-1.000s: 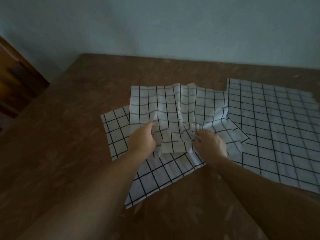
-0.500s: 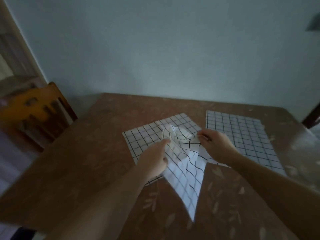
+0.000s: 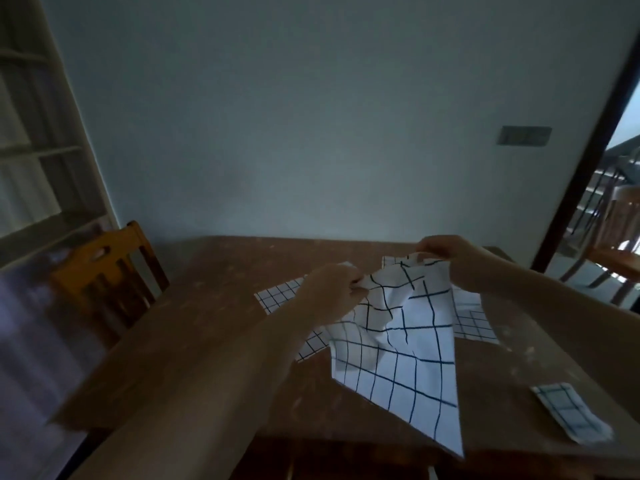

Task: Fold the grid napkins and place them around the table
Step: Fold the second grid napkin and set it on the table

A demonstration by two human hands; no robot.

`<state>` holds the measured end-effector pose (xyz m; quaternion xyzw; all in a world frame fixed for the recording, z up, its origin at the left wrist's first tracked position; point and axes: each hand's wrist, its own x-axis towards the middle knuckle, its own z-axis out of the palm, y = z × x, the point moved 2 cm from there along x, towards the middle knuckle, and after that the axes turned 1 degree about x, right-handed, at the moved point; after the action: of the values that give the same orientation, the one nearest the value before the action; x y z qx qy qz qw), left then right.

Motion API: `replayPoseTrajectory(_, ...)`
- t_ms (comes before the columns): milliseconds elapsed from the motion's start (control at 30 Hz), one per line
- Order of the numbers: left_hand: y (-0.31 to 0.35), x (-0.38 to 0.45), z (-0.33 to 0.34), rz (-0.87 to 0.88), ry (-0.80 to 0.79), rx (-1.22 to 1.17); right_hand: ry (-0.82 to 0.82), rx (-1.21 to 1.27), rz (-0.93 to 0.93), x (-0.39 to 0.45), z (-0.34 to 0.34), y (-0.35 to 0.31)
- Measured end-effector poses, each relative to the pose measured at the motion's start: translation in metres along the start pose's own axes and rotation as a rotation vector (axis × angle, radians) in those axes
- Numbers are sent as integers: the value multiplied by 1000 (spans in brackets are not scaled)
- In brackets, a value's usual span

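A white napkin with a dark grid (image 3: 398,348) hangs in the air above the brown table (image 3: 207,306), its lower corner pointing toward me. My left hand (image 3: 332,289) pinches its upper left edge. My right hand (image 3: 446,254) pinches the upper right edge, a little higher and farther away. Two more grid napkins lie flat on the table behind it: one at the left (image 3: 277,294), partly hidden by my left arm, and one at the right (image 3: 471,320). A small folded grid napkin (image 3: 568,415) lies near the table's front right edge.
A wooden chair (image 3: 107,282) stands at the table's left side. Another chair (image 3: 620,244) is beyond a dark door frame (image 3: 585,157) at the right. A pale wall runs behind the table, with a window frame (image 3: 41,150) at the far left.
Both hands have lifted the top napkin off the pile and drawn its upper edge apart, so it now hangs spread out. The camera has tilted up, showing more wall.
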<state>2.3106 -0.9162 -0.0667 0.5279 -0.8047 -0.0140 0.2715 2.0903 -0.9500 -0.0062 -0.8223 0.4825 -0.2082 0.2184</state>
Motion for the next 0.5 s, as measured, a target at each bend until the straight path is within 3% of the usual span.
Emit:
replayPoseTrajectory(100,8,-4,-18,6,-42,100,19,14,91,-5,-11,-2)
replayPoseTrajectory(233,26,0,-35,-9,-120,177,50,152,15,-18,-26,-30)
replayPoseTrajectory(367,45,4,-40,-64,-230,230,-277,-336,-33,-48,-26,-47)
replayPoseTrajectory(500,70,12,-48,-163,-297,313,-238,-527,-134,-59,-22,-23)
